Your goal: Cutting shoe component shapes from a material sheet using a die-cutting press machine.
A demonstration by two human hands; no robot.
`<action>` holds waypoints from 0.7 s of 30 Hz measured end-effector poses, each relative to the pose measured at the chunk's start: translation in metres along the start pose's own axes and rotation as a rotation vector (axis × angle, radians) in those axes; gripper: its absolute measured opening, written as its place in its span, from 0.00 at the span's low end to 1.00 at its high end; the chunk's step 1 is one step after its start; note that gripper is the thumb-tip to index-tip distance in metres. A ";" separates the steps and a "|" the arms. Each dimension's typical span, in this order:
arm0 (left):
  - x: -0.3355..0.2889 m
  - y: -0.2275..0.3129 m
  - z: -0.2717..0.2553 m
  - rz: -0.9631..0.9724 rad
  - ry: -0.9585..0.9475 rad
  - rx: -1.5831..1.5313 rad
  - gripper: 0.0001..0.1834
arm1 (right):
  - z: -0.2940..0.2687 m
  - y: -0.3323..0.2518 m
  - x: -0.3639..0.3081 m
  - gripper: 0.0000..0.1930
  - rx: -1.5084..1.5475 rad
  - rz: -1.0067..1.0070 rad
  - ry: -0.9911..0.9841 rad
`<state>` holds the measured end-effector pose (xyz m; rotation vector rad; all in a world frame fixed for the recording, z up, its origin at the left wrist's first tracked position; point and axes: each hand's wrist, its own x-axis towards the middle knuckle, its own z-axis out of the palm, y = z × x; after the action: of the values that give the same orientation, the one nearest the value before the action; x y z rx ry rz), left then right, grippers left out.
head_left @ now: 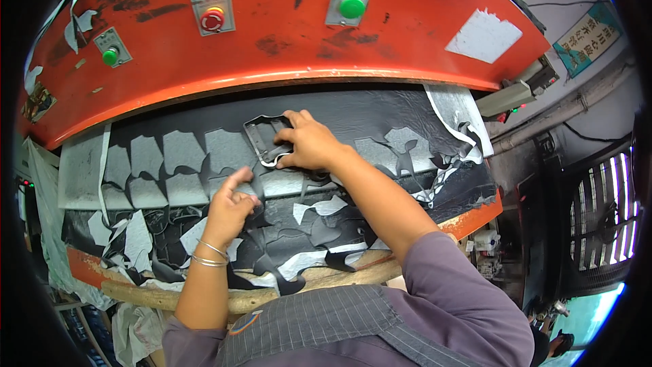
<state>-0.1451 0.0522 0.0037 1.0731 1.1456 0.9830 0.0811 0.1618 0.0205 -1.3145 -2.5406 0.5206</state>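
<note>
My right hand point(311, 141) is closed on a metal cutting die point(260, 141), an open frame with a shaped outline, its fingers over the right-hand rim. The die rests on a sheet of black leather point(326, 105) spread over a pale grey board point(81, 177). Rows of cut-out gaps run across the sheet, left and right of the die. My left hand point(233, 205) hovers nearer to me, over the edge of the leather, its index finger stretched out and the others loosely bent. Nothing shows in it.
The orange-red press point(285, 41) spans the far side, with a red button point(212, 19), a green button point(352, 7) and a smaller green button point(111, 56). Black and white leather scraps point(139, 241) hang along the near edge, above a worn wooden rail point(251, 299).
</note>
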 end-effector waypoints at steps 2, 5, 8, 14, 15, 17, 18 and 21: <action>0.018 -0.004 0.000 0.017 -0.005 0.006 0.43 | 0.003 -0.011 -0.012 0.27 0.007 0.020 0.077; 0.028 0.006 0.019 0.105 -0.139 -0.090 0.50 | 0.006 -0.023 -0.049 0.30 0.341 0.012 0.042; 0.017 -0.002 0.025 0.156 -0.190 0.157 0.42 | 0.006 -0.041 -0.084 0.29 0.771 -0.051 -0.225; -0.009 -0.032 0.031 -0.129 -0.032 -0.135 0.09 | -0.012 -0.021 -0.098 0.24 0.507 -0.022 -0.136; -0.010 -0.027 0.029 -0.127 -0.029 -0.133 0.09 | -0.014 -0.015 -0.096 0.24 0.498 -0.003 -0.122; -0.014 -0.005 0.022 -0.316 -0.173 0.090 0.11 | -0.017 0.001 -0.094 0.25 0.383 0.012 -0.027; -0.017 0.007 0.014 -0.436 -0.211 0.293 0.12 | -0.021 0.007 -0.087 0.24 0.279 0.041 0.015; -0.023 0.001 -0.009 -0.197 -0.164 0.503 0.20 | -0.025 0.034 -0.061 0.23 0.019 0.265 0.113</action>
<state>-0.1579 0.0314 0.0084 1.3771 1.3682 0.4481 0.1499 0.1353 0.0266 -1.6352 -2.2791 0.5024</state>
